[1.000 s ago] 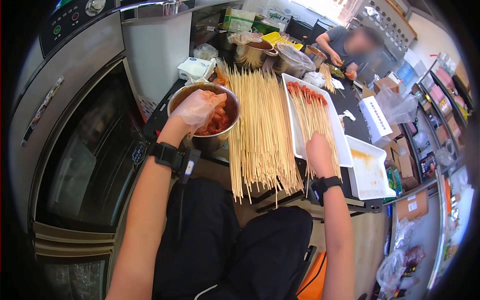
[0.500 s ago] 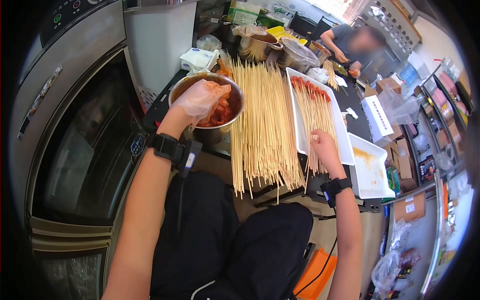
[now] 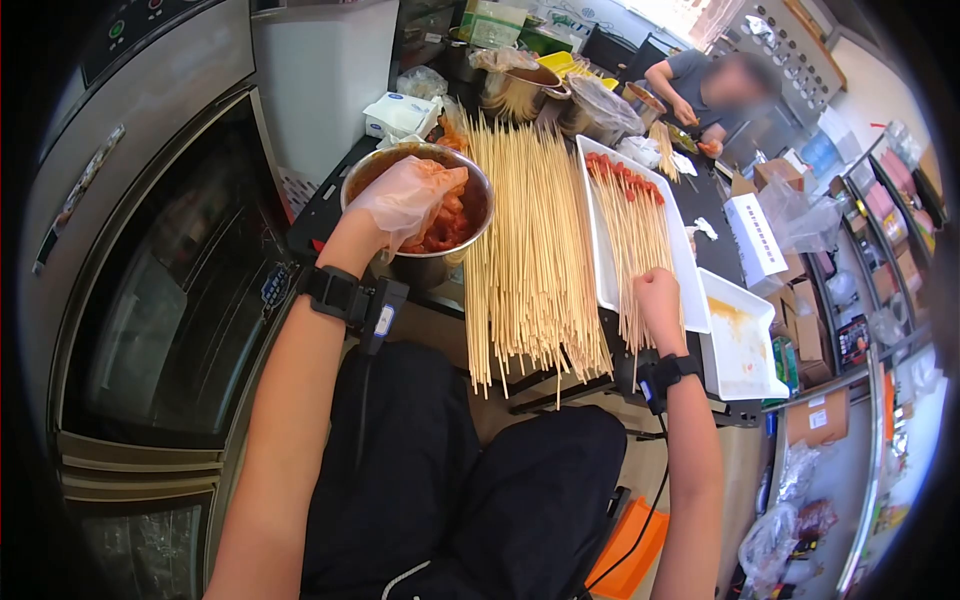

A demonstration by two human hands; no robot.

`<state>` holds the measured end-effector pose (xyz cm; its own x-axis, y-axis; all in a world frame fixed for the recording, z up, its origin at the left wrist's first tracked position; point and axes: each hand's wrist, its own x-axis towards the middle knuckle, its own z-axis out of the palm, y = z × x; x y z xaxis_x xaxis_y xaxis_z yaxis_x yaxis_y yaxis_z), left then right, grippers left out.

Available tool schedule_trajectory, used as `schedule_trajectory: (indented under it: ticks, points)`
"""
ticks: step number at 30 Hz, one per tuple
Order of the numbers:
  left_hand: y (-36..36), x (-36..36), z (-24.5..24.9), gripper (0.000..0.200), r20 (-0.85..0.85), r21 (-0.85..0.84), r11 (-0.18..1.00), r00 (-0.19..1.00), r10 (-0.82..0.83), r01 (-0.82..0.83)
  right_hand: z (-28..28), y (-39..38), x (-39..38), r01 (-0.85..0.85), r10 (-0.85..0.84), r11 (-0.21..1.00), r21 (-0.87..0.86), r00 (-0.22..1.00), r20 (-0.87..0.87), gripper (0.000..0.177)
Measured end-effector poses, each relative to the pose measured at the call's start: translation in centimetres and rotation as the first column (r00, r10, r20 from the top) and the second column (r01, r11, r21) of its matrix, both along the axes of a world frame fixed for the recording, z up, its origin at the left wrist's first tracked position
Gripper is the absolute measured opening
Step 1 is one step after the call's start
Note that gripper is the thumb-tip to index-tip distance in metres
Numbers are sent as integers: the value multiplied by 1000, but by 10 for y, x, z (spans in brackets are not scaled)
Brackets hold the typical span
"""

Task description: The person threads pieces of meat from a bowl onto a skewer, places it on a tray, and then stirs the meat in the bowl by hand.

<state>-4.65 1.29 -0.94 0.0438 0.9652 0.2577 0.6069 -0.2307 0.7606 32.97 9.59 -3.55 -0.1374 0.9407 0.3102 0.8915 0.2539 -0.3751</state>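
Note:
My left hand, in a clear plastic glove stained orange, is over the steel bowl at the left of the table. Its fingers are curled onto red marinated meat in the bowl. A closed fist, my bare right hand is over the lower part of the white tray, around the stick of a skewer. Several skewers lie there side by side, red meat on their far tips. Between bowl and tray spreads a wide layer of bare bamboo sticks, overhanging the near table edge.
A stained white tray stands at the right. Behind are a tissue pack, pots with plastic bags and a long white box. Across the table a person works. An oven flanks my left.
My right hand has moved slightly right and down along the sticks and is now more tightly closed. My left hand stays over the bowl. The whole view has shifted slightly.

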Motion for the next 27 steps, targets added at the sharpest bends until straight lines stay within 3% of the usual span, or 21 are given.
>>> schedule_trajectory:
  ticks: [1, 2, 4, 8, 10, 13, 15, 17, 21, 22, 24, 27]
  points:
    - [-2, 3, 5, 29, 118, -105, 994, 993, 29, -17, -1, 1, 0, 33, -32, 999, 29, 999, -23, 18]
    - [-9, 10, 15, 29, 119, -105, 994, 992, 30, -18, -1, 1, 0, 67, -64, 996, 58, 997, -46, 20]
    - [-21, 22, 35, 29, 499, -338, 940, 839, 219, -44, -3, 0, 1, 66, -63, 994, 90, 997, -39, 20]
    - [-18, 18, 29, 29, 510, -290, 956, 838, 195, -46, 13, -12, -10, 141, -147, 981, 130, 988, 37, 21]
    - [-16, 15, 27, 27, 536, -355, 935, 819, 202, 1, 19, -6, -12, 110, -121, 983, 148, 991, 64, 21]
    - [-15, 18, 25, 25, 553, -344, 938, 799, 236, -39, 21, 17, -16, 55, -72, 980, 190, 994, 81, 20]
    - [-12, 16, 20, 23, 584, -269, 963, 793, 171, -10, 22, 35, -24, 21, -38, 973, 229, 997, 69, 18]
    - [-8, 12, 15, 23, 621, -270, 962, 770, 144, 38, 22, 49, -33, 62, -81, 990, 123, 984, 159, 15]
    - [-10, 12, 16, 22, 591, -304, 953, 783, 196, -9, 18, 51, -39, 40, -62, 994, 97, 969, 238, 17]
    - [-10, 12, 14, 23, 608, -253, 967, 778, 155, 5, 19, 48, -36, 8, -29, 996, 92, 975, 222, 18]
    - [-18, 16, 25, 24, 569, -320, 947, 794, 213, -25, 13, 48, -26, -19, 1, 996, 86, 978, 209, 19]
    - [-12, 14, 18, 25, 546, -355, 933, 797, 258, -59, 10, 62, -15, -145, 101, 963, 228, 976, 195, 16]
